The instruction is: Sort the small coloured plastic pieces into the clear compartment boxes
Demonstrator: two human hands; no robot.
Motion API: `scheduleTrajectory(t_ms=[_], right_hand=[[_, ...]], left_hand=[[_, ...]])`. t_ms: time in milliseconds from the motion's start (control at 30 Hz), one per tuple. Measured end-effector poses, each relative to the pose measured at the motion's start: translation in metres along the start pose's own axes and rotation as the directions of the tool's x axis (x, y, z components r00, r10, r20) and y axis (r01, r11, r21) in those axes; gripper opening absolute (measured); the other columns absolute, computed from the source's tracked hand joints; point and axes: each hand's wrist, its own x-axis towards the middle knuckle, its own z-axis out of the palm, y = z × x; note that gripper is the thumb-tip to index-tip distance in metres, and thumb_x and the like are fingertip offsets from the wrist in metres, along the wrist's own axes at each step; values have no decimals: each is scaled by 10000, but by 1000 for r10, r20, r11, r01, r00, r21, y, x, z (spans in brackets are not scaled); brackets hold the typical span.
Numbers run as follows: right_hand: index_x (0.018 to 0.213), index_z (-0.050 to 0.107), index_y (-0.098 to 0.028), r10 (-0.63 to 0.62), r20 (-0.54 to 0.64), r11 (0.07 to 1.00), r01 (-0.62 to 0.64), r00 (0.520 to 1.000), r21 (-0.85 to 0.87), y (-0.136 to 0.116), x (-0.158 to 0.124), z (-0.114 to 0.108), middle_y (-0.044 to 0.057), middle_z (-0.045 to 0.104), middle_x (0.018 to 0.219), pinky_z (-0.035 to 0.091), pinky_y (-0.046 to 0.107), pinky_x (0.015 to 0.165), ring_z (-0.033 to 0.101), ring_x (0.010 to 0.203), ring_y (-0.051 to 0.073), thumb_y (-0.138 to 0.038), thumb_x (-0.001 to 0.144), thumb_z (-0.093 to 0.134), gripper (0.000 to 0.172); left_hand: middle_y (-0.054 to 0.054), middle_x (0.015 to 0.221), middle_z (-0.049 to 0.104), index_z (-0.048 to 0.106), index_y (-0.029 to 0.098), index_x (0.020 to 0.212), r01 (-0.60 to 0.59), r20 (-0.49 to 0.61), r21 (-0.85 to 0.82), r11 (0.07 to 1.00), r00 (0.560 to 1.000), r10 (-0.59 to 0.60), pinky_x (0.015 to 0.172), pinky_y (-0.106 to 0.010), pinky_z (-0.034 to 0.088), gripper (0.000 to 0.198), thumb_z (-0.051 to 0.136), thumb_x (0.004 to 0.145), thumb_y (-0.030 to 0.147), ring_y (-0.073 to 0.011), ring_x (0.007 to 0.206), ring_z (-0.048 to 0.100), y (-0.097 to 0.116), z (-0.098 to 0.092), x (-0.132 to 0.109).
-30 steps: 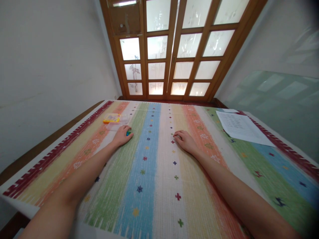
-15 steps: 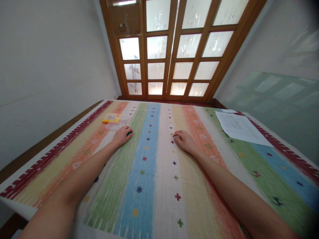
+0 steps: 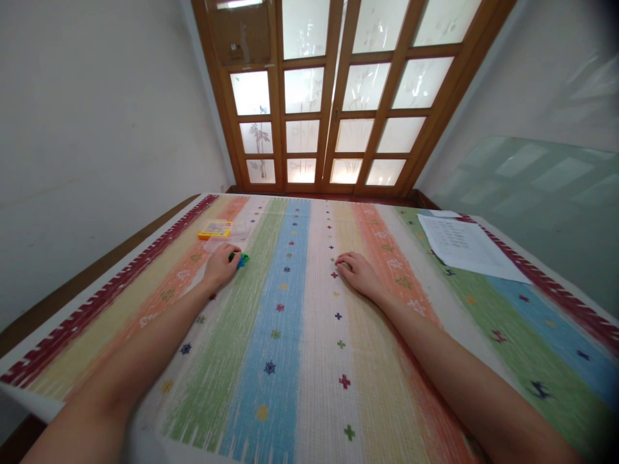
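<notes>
My left hand (image 3: 223,264) is over the left side of the striped tablecloth, its fingers closed around small blue and green pieces (image 3: 241,260). The pieces stick out on the right of the fingers; their kind is too small to make out. Just beyond this hand lies a clear plastic case (image 3: 216,245), partly covered by the hand, with a yellow box (image 3: 214,229) beside it. My right hand (image 3: 358,273) rests on the cloth right of the middle, fingers curled in with the thumb against them. What lies inside those fingers, if anything, is hidden.
The tablecloth (image 3: 309,361) has coloured stripes and small printed figures. White printed sheets (image 3: 467,248) lie at the far right. A wooden door with frosted panes (image 3: 304,135) stands past the table's far edge, and walls close in on both sides.
My left hand has shifted slightly left, and the blue and green pieces have moved left with it. More of them shows now. My right hand has stayed in place.
</notes>
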Motion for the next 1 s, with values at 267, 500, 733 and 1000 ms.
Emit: scheduleTrajectory(t_ms=[267, 500, 733, 1000], right_hand=[[994, 739, -232, -5, 1, 1000, 5, 1000, 6, -1, 2, -1, 104, 702, 1147, 484, 429, 1008, 626, 1099, 264, -288, 981, 543, 204], [1004, 740, -232, 6, 1, 1000, -6, 1000, 5, 0, 2, 0, 105, 699, 1159, 483, 432, 1017, 624, 1108, 261, -299, 977, 545, 207], [1008, 740, -236, 4, 0, 1000, -4, 1000, 12, 0, 1, -1, 103, 698, 1162, 485, 431, 1023, 627, 1110, 260, -300, 981, 542, 210], [1010, 746, -241, 12, 3, 1000, -12, 1000, 6, -1, 1, 0, 105, 701, 1158, 488, 435, 1025, 627, 1116, 265, -303, 982, 542, 215]], left_hand=[[-71, 1024, 750, 715, 217, 952, 147, -36, -36, 988, 988, -148, 896, -369, 512, 341, 459, 957, 442, -253, 964, 663, -40, -3, 9], [-68, 1021, 759, 738, 207, 940, 182, -58, -119, 976, 980, -190, 938, -363, 512, 366, 492, 914, 475, -262, 1004, 665, -63, 1, 29], [-73, 1074, 755, 743, 199, 1017, 222, -86, -41, 974, 971, -225, 968, -351, 503, 354, 466, 912, 393, -241, 1033, 656, -65, 1, 37], [-78, 1107, 762, 746, 188, 1019, 245, -3, 2, 970, 970, -245, 912, -323, 504, 341, 485, 867, 347, -238, 993, 656, -46, -14, 47]])
